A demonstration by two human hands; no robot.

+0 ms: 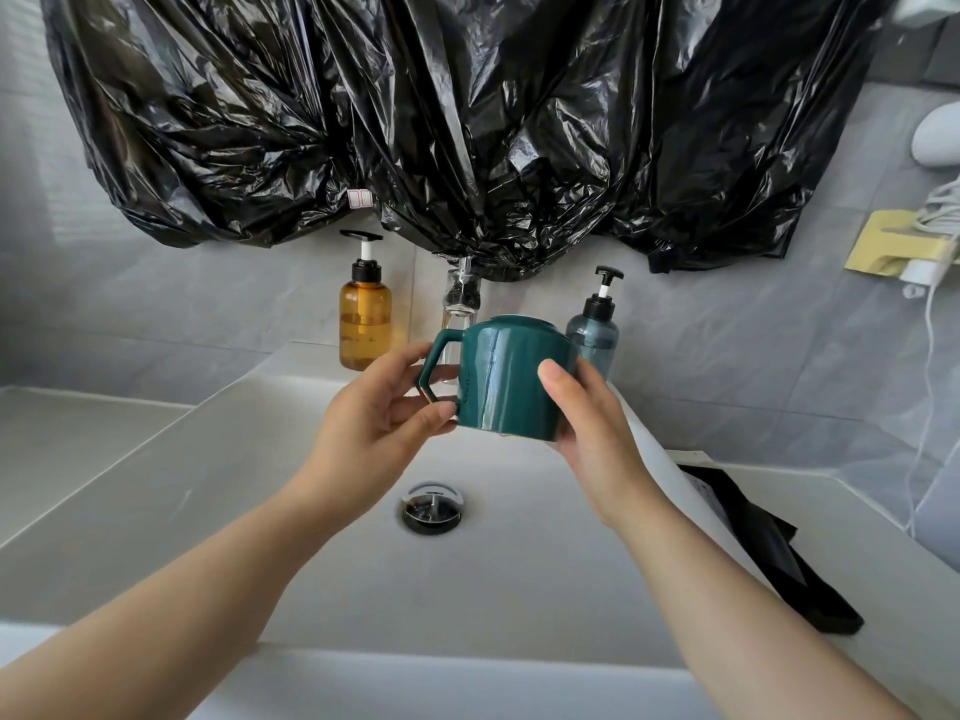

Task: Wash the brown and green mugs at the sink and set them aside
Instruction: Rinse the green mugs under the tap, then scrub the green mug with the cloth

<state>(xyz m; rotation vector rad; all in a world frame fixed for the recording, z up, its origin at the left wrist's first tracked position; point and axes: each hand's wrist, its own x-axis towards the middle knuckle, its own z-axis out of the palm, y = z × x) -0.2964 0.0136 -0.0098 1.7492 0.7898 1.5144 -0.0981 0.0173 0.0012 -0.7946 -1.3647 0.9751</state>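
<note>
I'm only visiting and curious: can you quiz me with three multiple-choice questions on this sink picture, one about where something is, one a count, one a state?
1. Where is the green mug?
A. On the counter
B. In the air above the sink
C. On the floor

2. How many pump bottles stand behind the sink?
A. One
B. Two
C. Four

3. How is the mug held?
A. By both hands
B. By one hand only
C. By nobody

Answers: 1 B, it hangs over the basin. 2 B, an amber pump bottle and a blue-grey pump bottle. 3 A, the left hand holds the handle and the right hand grips the body.
</note>
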